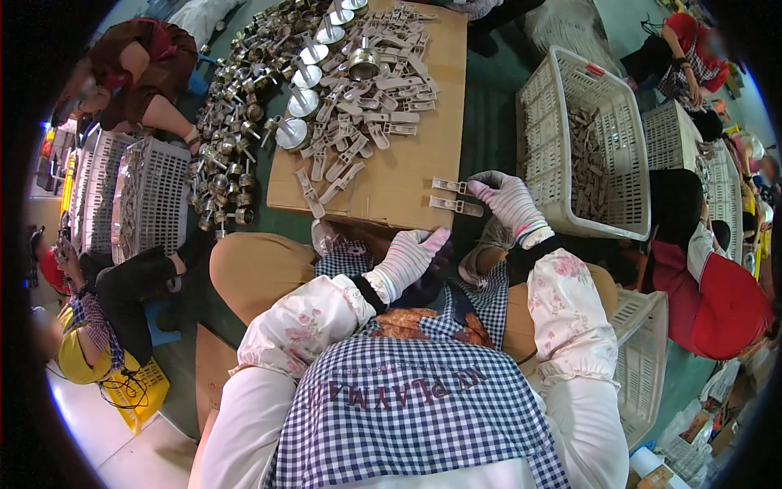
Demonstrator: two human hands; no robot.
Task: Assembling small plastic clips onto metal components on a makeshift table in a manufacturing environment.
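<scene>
My right hand [511,202], in a striped knit glove, is at the front right edge of a cardboard-covered surface [383,191]. Its thumb and finger close at the end of a small grey handle-like piece [450,186] with a metal part. A second such piece [456,205] lies just below it. My left hand [410,259], gloved alike, is held low by the front edge, its fingers pressed together; whatever they hold is hidden. A heap of similar grey pieces [391,90] covers the far part of the cardboard, with a metal cup [363,63] on top.
Round silver discs with stems [292,133] line the heap's left side. Beyond them lie many metal cups with stems [232,155]. A white crate [562,163] of grey pieces stands at right, another crate [159,196] at left. Other people sit on both sides.
</scene>
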